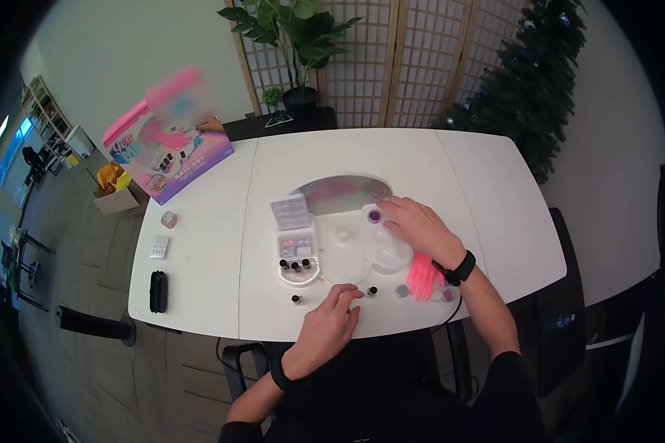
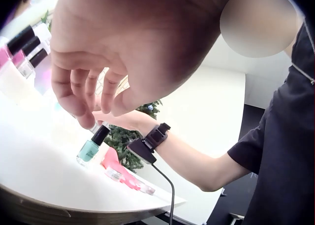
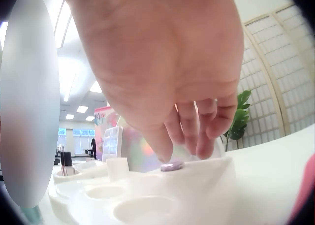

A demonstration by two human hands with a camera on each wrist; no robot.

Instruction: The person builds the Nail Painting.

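My right hand [image 1: 419, 225] is over the right rear of a white nail-salon stand [image 1: 345, 269], fingers pointing down and apart. Below its thumb and fingertips, a small purple pot [image 3: 172, 166] sits in the stand, and the thumb tip is right by its rim. Loosely bent above the table's front, my left hand [image 1: 328, 323] holds nothing. Close to its fingertips stands a mint nail polish bottle [image 2: 89, 151] with a black cap. Another polish bottle [image 1: 297, 300] stands to the left of that hand. Several black-capped bottles [image 1: 295, 266] fill the stand's left holder.
An open compartment case [image 1: 291, 213] and a holographic panel [image 1: 343, 194] stand behind. Pink gloves [image 1: 423, 277] and small jars [image 1: 401, 292] lie right. At left are a toy box [image 1: 171, 151], a clear jar [image 1: 169, 219], a white grid-patterned block [image 1: 159, 247] and a black case [image 1: 158, 292].
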